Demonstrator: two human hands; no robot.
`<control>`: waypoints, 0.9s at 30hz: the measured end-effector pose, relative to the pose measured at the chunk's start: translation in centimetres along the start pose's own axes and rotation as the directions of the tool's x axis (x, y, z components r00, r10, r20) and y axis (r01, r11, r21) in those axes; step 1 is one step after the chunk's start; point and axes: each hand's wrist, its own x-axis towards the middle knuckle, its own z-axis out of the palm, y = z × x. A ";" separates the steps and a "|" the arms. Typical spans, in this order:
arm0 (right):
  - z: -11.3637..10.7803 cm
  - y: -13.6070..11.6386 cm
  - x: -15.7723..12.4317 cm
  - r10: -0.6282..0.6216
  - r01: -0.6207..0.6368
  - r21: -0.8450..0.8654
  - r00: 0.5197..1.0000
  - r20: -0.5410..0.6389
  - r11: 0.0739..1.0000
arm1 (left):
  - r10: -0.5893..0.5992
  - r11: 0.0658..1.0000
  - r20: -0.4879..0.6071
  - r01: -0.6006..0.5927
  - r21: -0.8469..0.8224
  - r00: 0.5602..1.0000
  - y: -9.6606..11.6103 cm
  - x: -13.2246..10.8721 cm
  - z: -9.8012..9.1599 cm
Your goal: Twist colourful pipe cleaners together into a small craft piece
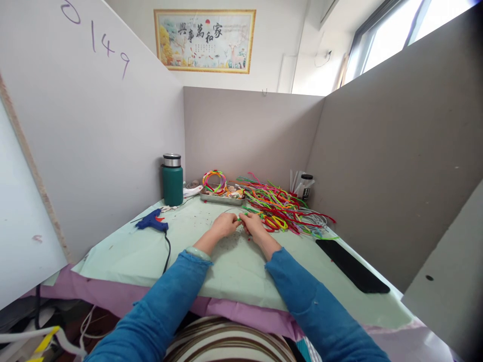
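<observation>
My left hand [225,224] and my right hand [253,224] meet over the middle of the table. Their fingertips pinch a thin green strand [239,218], which looks like a pipe cleaner; most of it is hidden by the fingers. Just past the hands lies a heap of colourful pipe cleaners [275,198], in red, green, orange, purple and grey. Behind my left hand, a metal tray [222,199] holds small mixed pieces and a multicoloured ring bundle [214,182].
On the left lies a blue glue gun [152,220], its cord running to the front edge. A green bottle [172,180] stands behind it. At right are a black phone-like slab [352,265] and a black-lidded jar [306,187]. Grey partitions [252,130] enclose the table.
</observation>
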 end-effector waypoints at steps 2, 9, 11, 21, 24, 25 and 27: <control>-0.1 -0.2 -0.1 0.011 -0.012 0.040 1.000 0.009 0.999 | -0.028 0.999 -0.032 0.027 -0.038 0.999 0.0 0.0 0.0; -0.3 -0.4 -0.1 0.052 -0.063 0.217 0.997 0.057 0.974 | -0.006 0.996 -0.087 -0.002 -0.087 0.996 0.2 0.0 -0.3; -0.4 -0.4 -0.1 0.056 -0.070 0.230 0.996 0.066 0.971 | -0.007 0.996 -0.086 0.000 -0.087 0.996 0.3 -0.1 -0.5; -0.4 -0.3 0.0 0.027 -0.036 0.195 0.999 0.046 0.980 | -0.006 0.997 -0.095 -0.001 -0.075 0.995 -0.1 0.1 -0.2; -0.3 -0.3 0.0 0.022 -0.028 0.178 0.999 0.036 0.984 | -0.007 0.995 -0.066 0.001 -0.096 0.998 -0.3 0.3 0.0; -0.3 -0.3 0.0 0.021 -0.028 0.178 0.999 0.037 0.984 | -0.007 0.994 -0.050 0.001 -0.108 0.999 -0.4 0.3 0.0; -0.3 -0.3 0.0 0.018 -0.026 0.183 0.999 0.043 0.983 | -0.003 0.992 -0.026 0.000 -0.127 1.000 -0.3 0.4 0.0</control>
